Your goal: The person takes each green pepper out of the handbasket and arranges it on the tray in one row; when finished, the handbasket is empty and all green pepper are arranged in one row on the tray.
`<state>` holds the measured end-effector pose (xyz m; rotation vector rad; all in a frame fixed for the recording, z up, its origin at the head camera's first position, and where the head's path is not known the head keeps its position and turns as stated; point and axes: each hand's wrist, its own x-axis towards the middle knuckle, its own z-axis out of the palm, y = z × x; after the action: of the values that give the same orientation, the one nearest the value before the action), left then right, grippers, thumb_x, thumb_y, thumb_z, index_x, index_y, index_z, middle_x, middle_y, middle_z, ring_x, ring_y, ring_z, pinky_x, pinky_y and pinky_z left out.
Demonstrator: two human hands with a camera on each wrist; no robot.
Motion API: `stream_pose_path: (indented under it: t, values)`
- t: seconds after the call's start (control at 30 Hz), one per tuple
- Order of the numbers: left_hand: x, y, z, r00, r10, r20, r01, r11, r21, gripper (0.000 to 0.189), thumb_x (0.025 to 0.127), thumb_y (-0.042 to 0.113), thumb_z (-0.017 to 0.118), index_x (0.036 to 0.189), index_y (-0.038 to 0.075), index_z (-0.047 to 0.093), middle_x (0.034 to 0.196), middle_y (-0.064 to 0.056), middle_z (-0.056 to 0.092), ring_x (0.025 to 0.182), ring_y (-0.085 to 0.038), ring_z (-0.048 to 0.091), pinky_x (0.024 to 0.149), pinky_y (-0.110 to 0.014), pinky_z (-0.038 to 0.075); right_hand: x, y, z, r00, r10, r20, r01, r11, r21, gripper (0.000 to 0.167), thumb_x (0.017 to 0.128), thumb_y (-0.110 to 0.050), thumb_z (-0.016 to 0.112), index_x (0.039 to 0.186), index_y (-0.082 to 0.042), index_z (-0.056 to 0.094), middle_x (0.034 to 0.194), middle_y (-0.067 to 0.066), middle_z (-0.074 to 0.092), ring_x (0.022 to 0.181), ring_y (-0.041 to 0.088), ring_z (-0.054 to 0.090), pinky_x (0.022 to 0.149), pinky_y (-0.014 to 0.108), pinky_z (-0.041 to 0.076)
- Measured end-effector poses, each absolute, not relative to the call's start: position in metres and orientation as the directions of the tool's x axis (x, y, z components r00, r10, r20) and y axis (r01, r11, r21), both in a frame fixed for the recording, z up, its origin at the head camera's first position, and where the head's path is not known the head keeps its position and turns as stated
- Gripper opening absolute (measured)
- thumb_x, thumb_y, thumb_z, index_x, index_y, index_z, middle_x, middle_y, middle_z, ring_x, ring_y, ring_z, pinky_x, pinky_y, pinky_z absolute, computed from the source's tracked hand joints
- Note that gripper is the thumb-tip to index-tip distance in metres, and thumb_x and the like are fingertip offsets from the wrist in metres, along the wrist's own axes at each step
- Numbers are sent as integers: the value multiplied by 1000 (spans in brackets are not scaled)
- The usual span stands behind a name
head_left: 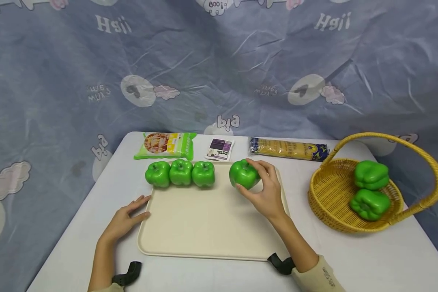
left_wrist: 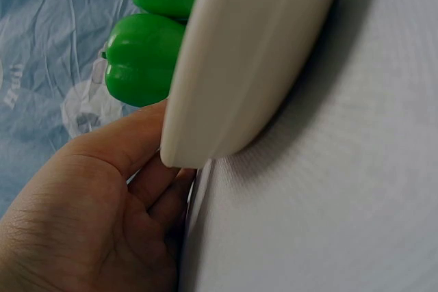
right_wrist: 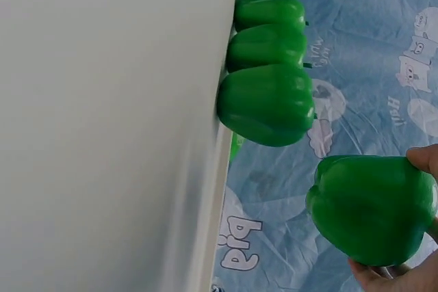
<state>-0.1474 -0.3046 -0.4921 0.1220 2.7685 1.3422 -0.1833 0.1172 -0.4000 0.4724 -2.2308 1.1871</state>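
As it hangs behind the white table (head_left: 211,278), blue cloth (head_left: 204,52): "Haii" reads twice, upper left and upper right; "BOO" sits on a figure at top centre; some other lettering is upside down.
Left hand (head_left: 122,222): fingers loosely extended, tips touching the left edge of the beige tray (head_left: 204,223).
Green bag (head_left: 164,145): lies at the table's far left corner; a food picture and yellow panel show, the characters too small to read.
Pepper row (head_left: 181,172): three green peppers side by side, stems up, along the tray's far edge from its far left corner.
White sachet (head_left: 220,149): lies just beyond the tray's far edge; purple label, its print too fine to read.
Held pepper (head_left: 242,175): green, raised above the tray near its far right corner, apart from the row.
Right hand (head_left: 267,196): thumb and fingers curled round the held pepper, gripping it.
Yellow packet (head_left: 286,149): long, dark blue at both ends, along the table's far edge; script at its right end is unclear.
Beige sleeve (head_left: 315,275): dark lettering, illegible.
Woven basket (head_left: 317,196): near the table's right edge, two green peppers (head_left: 371,175) inside.
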Motion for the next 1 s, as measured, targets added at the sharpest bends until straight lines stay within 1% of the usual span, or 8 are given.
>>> stream_pose_path:
  t: [0.13,0.23,0.33,0.57,0.67,0.8,0.9,1.0]
  values:
    - [-145,-303,-496,-994,98,-46,24,615,788,57,81,39,69,133,22,52,144,-14,35,134,-42,20,103,-62,16,-185,113,-411,-813,-30,581,-500,546,-672,67,65,-20,84,126,-18,55,122,10,46,114,24,46,92,47,41]
    - [-144,-302,-497,-993,104,-60,16,609,793,57,81,40,69,133,22,52,144,-14,34,134,-43,19,103,-62,15,-189,111,-417,-823,-29,567,-483,560,-673,66,65,-17,84,124,-13,54,123,11,47,115,26,46,94,47,41]
    - [-147,-302,-495,-994,105,-40,32,606,795,57,81,40,69,133,23,52,144,-13,35,134,-42,20,104,-61,16,-196,109,-418,-829,-35,558,-477,564,-674,67,65,-13,83,124,-10,53,124,12,48,116,27,47,96,46,41]
    - [-150,-305,-491,-994,102,-35,36,618,785,59,80,41,69,133,23,52,144,-14,34,134,-41,20,104,-62,16,-212,105,-422,-882,-105,459,-430,576,-695,65,66,-8,83,124,-7,51,125,11,50,118,27,47,100,43,37]
    - [-149,-305,-491,-994,106,-31,40,606,794,58,80,40,69,133,22,52,144,-14,34,134,-41,20,104,-61,16,-215,105,-425,-901,-145,408,-412,578,-705,65,66,-6,82,123,-5,50,125,12,51,118,29,46,101,43,36]
    - [-149,-303,-491,-993,112,-25,47,595,802,58,81,38,70,133,21,52,144,-15,35,134,-41,20,104,-61,16,-219,107,-431,-907,-198,372,-414,579,-702,68,66,-4,82,124,-5,48,126,14,50,119,31,46,101,46,35]
    - [-149,-302,-491,-994,108,-28,43,602,797,59,81,39,70,133,20,52,144,-16,34,134,-42,21,104,-61,16,-221,107,-433,-900,-224,373,-431,574,-696,69,65,-4,83,125,-5,48,127,14,50,119,31,45,101,46,35]
    - [-148,-304,-491,-995,95,-28,36,607,794,59,80,40,69,133,21,52,144,-14,35,134,-41,21,104,-61,16,-223,106,-432,-902,-221,372,-429,568,-702,66,67,-8,83,123,-5,50,126,14,51,118,32,46,98,47,38]
